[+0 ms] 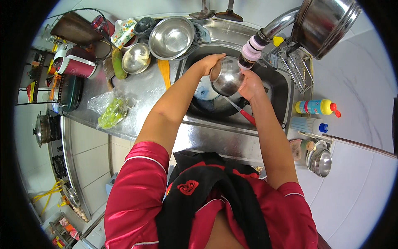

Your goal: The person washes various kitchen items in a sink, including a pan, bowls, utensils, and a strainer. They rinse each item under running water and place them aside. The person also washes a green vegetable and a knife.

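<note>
Between my two hands a round metal bowl is held tilted over the sink. My left hand grips its left rim, and my right hand holds its right side. Just above the bowl's right edge hangs the pink faucet nozzle; whether water runs from it I cannot tell. Below, in the basin, lie a pale plate, partly covered by the bowl, and a utensil with a red handle. A dark round pan seems to lie under them, largely hidden.
Left on the steel counter are a large steel bowl, a smaller bowl, a wooden spatula, a green vegetable and bagged green grapes. Right of the sink stand a wire rack, a yellow-capped bottle and a blue-capped bottle.
</note>
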Action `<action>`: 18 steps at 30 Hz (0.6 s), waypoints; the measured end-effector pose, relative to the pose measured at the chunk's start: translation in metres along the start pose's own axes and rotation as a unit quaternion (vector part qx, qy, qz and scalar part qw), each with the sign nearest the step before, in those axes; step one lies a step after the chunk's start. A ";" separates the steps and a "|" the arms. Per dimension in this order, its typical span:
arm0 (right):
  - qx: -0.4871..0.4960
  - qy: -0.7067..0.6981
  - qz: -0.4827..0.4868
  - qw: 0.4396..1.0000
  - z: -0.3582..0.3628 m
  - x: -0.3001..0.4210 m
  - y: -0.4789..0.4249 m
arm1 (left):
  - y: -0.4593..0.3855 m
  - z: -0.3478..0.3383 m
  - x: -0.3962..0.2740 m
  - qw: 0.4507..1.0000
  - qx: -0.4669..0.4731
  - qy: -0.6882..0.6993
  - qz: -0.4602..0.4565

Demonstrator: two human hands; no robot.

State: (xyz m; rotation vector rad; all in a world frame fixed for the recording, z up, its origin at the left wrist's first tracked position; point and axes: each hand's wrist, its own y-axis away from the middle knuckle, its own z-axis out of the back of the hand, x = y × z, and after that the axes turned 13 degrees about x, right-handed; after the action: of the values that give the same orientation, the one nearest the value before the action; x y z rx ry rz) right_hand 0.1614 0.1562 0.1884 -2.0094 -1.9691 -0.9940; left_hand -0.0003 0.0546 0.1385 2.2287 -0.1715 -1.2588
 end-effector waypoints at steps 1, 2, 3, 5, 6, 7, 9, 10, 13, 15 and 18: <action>-0.011 0.004 -0.006 1.000 -0.005 -0.003 -0.002 | -0.009 0.001 -0.001 0.994 0.012 -0.096 -0.058; -0.022 0.007 -0.011 1.000 -0.010 -0.009 -0.004 | -0.017 0.000 -0.001 0.975 0.024 -0.191 -0.114; -0.044 0.007 -0.009 0.999 -0.007 -0.012 -0.005 | -0.018 -0.023 -0.015 0.933 0.022 -0.344 -0.107; -0.079 -0.059 0.021 0.995 -0.001 -0.015 -0.012 | -0.023 -0.035 -0.015 0.815 -0.043 -0.546 -0.190; -0.089 -0.089 0.058 0.990 0.012 -0.016 -0.018 | -0.022 -0.051 -0.011 0.805 -0.071 -0.546 -0.219; -0.100 -0.122 0.096 0.983 0.026 -0.017 -0.023 | -0.014 -0.073 -0.004 0.794 -0.096 -0.547 -0.248; -0.039 -0.194 0.122 0.973 0.039 -0.013 -0.025 | -0.005 -0.101 0.009 0.726 -0.170 -0.546 -0.383; -0.077 -0.199 0.124 0.969 0.039 -0.011 -0.022 | -0.004 -0.105 0.014 0.687 -0.203 -0.545 -0.436; -0.205 -0.249 0.126 0.938 0.040 -0.008 -0.015 | 0.007 -0.099 0.015 0.752 -0.198 -0.517 -0.356; -0.230 -0.248 0.115 0.934 0.037 -0.007 -0.001 | 0.014 -0.084 0.000 0.880 -0.165 -0.403 -0.192; -0.152 -0.192 0.070 0.967 0.022 0.001 0.017 | -0.012 -0.032 0.032 0.997 -0.047 -0.054 -0.037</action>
State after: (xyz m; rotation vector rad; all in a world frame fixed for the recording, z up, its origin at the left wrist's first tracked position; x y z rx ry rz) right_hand 0.1850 0.1672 0.1776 -2.6443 -1.9000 -0.9838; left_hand 0.0413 0.0658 0.1204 2.1057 -0.0694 -1.3998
